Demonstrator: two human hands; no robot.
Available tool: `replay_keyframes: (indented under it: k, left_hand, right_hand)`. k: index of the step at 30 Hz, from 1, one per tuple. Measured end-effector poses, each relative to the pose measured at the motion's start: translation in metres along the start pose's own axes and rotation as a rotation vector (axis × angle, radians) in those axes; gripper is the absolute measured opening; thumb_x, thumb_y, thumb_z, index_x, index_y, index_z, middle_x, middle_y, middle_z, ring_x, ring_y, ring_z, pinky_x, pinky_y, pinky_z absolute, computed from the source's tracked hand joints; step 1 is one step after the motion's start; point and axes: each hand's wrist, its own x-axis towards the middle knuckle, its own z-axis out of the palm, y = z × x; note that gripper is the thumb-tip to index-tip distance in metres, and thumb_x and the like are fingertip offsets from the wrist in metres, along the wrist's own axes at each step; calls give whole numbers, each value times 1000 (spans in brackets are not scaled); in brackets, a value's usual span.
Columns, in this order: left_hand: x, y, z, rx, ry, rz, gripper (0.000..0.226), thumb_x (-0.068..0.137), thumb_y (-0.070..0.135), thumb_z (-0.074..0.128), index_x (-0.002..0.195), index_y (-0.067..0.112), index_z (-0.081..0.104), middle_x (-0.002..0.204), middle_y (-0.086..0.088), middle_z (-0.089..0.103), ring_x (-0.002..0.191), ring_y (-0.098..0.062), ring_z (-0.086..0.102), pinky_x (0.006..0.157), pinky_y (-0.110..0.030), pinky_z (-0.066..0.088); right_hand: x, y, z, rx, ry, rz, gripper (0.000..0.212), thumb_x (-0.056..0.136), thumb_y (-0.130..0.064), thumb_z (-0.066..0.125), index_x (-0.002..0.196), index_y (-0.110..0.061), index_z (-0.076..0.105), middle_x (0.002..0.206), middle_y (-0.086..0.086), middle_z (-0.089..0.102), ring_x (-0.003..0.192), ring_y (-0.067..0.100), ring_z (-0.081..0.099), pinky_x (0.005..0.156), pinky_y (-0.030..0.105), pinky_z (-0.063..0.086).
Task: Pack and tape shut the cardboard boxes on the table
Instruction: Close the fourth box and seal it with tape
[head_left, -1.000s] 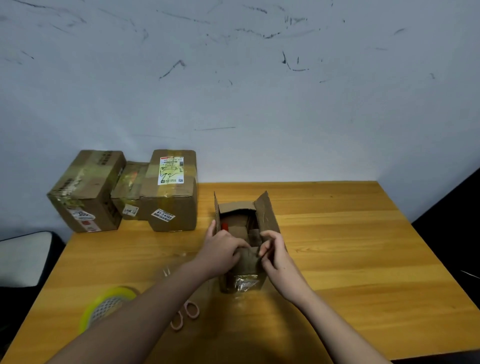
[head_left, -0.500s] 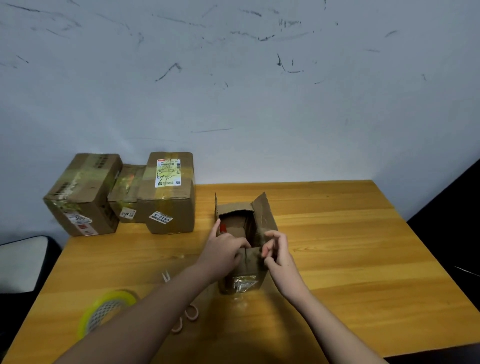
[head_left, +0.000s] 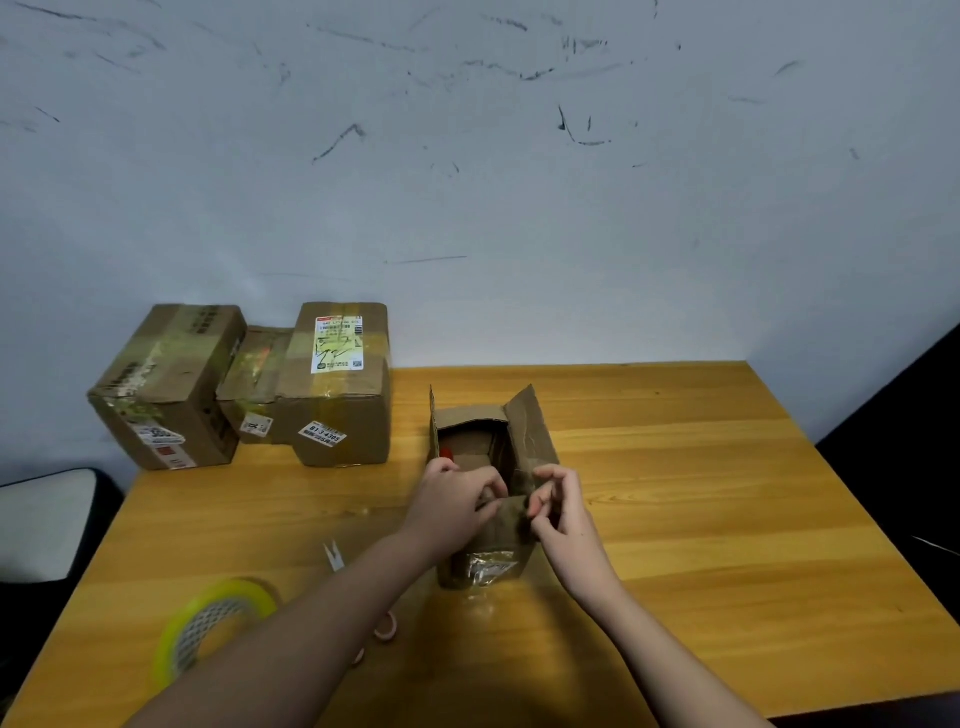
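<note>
Brown open box (head_left: 488, 540) near the middle of the wooden table (head_left: 701, 493), flaps up at the back and on both sides. Something red (head_left: 445, 453) just inside its left wall; too dark to tell what it is. Left hand (head_left: 452, 506) curled over the near left edge of the box, fingers bent round the near flap (head_left: 511, 519). Right hand (head_left: 558, 512) at the near right corner, thumb and fingertips pinching the same flap, the other fingers loosely bent. Shiny clear tape (head_left: 488, 569) stuck low on the front of the box.

Three shut boxes in a row at the far left by the grey wall (head_left: 519, 182): a big one (head_left: 166, 389) hanging off the table's edge, a small one (head_left: 254, 395) in the middle, a tall one (head_left: 337, 384) with a white label on top. Touching each other, well apart from the open box.

Yellow roll of tape (head_left: 213, 629) lying flat near the left front edge. Scissors (head_left: 335, 556) with pink handles beside it, partly hidden under the left arm.
</note>
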Motion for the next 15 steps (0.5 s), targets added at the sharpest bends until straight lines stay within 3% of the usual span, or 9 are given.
replay_keyframes:
  k: [5,9,12,15]
  left_hand:
    - [3,-2,0,-12,3,-1,11,94,34,54,102,30,61,90,13,71,91,-1,55,105,-26,24]
    - [4,-6,-3,-22,-12,9,14,95,34,52,104,29,62,96,13,70,90,-1,43,102,-25,23]
    - [4,-5,-4,-10,-5,24,13,96,31,51,104,28,62,97,12,69,87,-1,41,102,-24,24]
    - [5,-4,-4,-3,-25,4,13,95,33,52,103,28,61,98,14,68,91,-5,45,103,-26,26]
  right_hand:
    - [0,2,-1,-81,-61,-31,53,86,5,52,112,-38,37,86,0,51,77,5,52,74,20,44]
    - [-2,3,1,-181,-112,-71,52,87,0,56,118,-35,35,89,-5,51,85,4,53,76,22,46]
    - [-2,6,5,-306,-102,-97,53,88,-6,59,128,-30,34,93,-10,52,87,3,55,75,26,50]
    - [-3,9,10,-398,-59,-117,52,90,-12,59,133,-28,35,104,-10,55,90,7,58,70,21,48]
